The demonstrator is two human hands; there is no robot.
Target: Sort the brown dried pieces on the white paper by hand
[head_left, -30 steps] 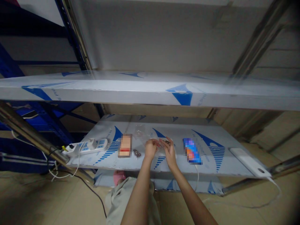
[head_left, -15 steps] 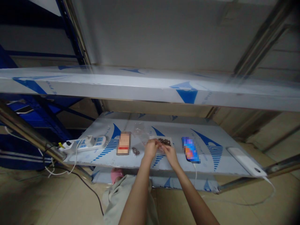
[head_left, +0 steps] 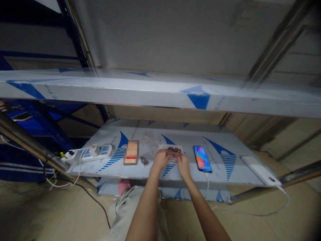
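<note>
The left hand (head_left: 161,160) and right hand (head_left: 184,164) have just parted, so the clear bag (head_left: 173,156) now spans between them above the shelf (head_left: 139,171), before the brown pieces (head_left: 175,149); both hands' fingers look pinched closed on its edge.

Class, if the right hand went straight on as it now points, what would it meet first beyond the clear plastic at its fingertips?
Probably the small dark pieces just ahead of the right hand, though a single view leaves the depth unclear.
</note>
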